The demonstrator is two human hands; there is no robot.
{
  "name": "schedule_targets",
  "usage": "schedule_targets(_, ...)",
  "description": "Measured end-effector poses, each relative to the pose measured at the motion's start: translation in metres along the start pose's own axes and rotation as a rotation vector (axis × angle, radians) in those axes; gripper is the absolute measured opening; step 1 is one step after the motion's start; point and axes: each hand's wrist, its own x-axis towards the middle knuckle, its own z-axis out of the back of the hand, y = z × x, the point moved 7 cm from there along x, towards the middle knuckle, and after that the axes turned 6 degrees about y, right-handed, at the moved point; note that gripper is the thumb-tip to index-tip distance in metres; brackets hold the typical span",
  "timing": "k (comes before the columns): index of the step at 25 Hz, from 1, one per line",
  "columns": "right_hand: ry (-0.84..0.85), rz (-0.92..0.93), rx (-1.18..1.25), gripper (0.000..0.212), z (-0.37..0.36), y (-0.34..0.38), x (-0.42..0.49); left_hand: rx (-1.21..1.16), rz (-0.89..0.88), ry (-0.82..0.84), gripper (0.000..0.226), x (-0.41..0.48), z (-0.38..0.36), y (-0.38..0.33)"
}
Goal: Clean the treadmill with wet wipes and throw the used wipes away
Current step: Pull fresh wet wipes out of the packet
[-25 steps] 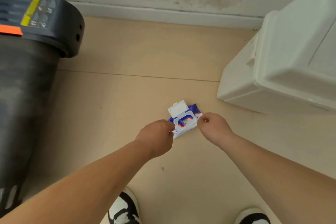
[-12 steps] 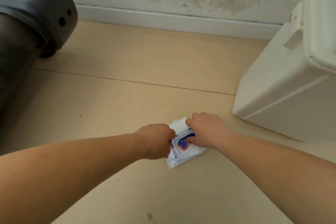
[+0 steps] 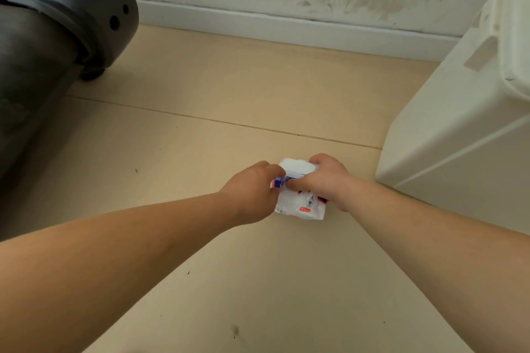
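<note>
White plastic sits in our grip: our left hand [image 3: 252, 189] pinches the wipes pack [image 3: 298, 206] at its edge, while our right hand [image 3: 324, 180] curls over its top by the flip lid [image 3: 295, 165]. We should pin the pack flat and draw one wipe. Its red label [image 3: 305, 209] is unreadable, and the treadmill [image 3: 43, 37] lies well beyond our left knuckles

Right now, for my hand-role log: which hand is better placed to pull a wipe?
Probably right: the right hand lies on top of the wipe pack; the left hand holds its left edge.
</note>
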Motion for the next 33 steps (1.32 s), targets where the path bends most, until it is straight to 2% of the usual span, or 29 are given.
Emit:
schedule_targets(7, -0.010, -0.020, 0.288, 0.072, 0.002, 0.006, -0.010, -0.260, 0.039, -0.103, 0.031, 0.005, 0.012, -0.006)
schedule_targets(10, -0.010, -0.012, 0.339, 0.074, 0.004, 0.005, -0.015, -0.312, 0.060, -0.173, 0.020, 0.003, 0.022, -0.005)
schedule_targets(12, -0.010, -0.005, 0.351, 0.070, 0.008, 0.008, -0.019, -0.354, 0.066, -0.208, 0.023, 0.001, 0.030, -0.006)
schedule_targets(18, -0.041, -0.021, 0.401, 0.058, 0.017, 0.018, -0.030, -0.288, -0.007, -0.192, 0.033, 0.000, 0.039, -0.021)
schedule_targets(20, -0.085, -0.009, 0.453, 0.054, 0.018, 0.022, -0.032, -0.222, 0.029, -0.215, 0.028, 0.005, 0.038, -0.024)
schedule_targets(22, -0.133, 0.005, 0.519, 0.064, 0.019, 0.028, -0.034, -0.201, 0.076, -0.251, 0.023, 0.008, 0.039, -0.028)
schedule_targets(23, -0.153, 0.015, 0.541, 0.067, 0.019, 0.032, -0.035, -0.257, 0.102, -0.271, 0.024, 0.009, 0.039, -0.028)
schedule_targets(26, -0.208, 0.063, 0.583, 0.065, 0.024, 0.041, -0.042, -0.631, 0.177, -0.300, 0.027, 0.009, 0.038, -0.022)
schedule_targets(28, -0.231, 0.095, 0.624, 0.062, 0.029, 0.046, -0.046, -0.801, 0.197, -0.280, 0.018, 0.006, 0.037, -0.023)
schedule_targets(33, -0.241, 0.117, 0.654, 0.051, 0.046, 0.056, -0.048, -0.917, 0.165, -0.310, 0.011, 0.005, 0.048, -0.031)
